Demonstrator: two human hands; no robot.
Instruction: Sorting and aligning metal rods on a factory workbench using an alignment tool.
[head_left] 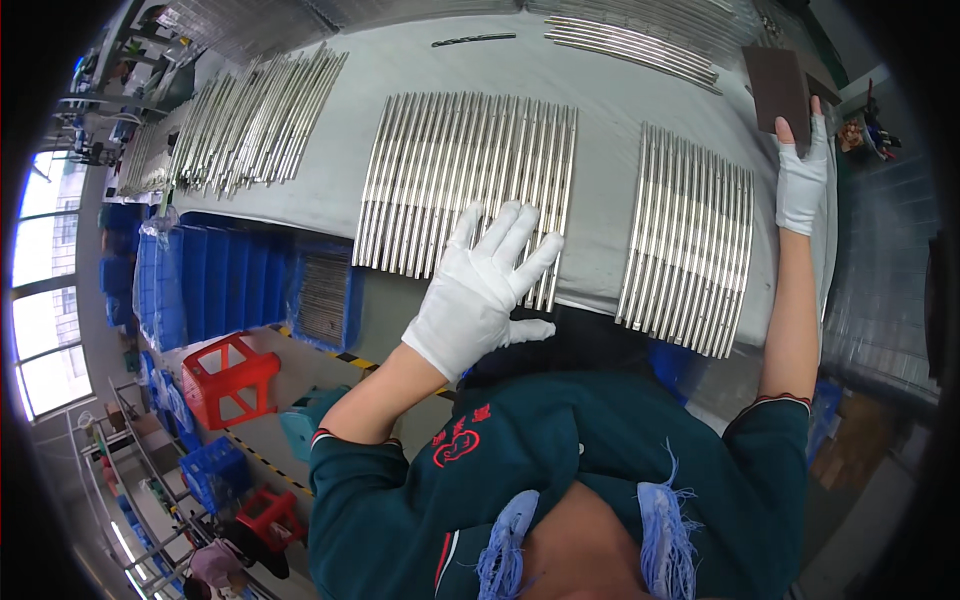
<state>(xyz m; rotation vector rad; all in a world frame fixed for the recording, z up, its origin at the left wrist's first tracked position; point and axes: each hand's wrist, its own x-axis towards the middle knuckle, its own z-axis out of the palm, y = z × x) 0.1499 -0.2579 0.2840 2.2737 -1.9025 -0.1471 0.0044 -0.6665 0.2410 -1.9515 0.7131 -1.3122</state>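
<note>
My left hand [485, 280], in a white glove, lies flat with spread fingers on the near part of the middle row of thin metal rods [470, 150]. These silvery rods lie side by side, their near ends reaching past the table edge. At the far right, my right hand [803, 180] wears a white glove with bare fingertips. It grips the near edge of a dark brown flat sheet [777, 85], thumb on top; its other fingers are partly hidden. Between my hands lies a second row of rods [690, 235], touched by neither.
On the grey-covered table [610, 150], more rods [255, 120] lie heaped at left and others [635, 50] at the back. A drill bit [473, 40] rests near the far edge. Blue crates [225, 280] and a red stool [232, 380] stand left below. Another person [215, 568] is at lower left.
</note>
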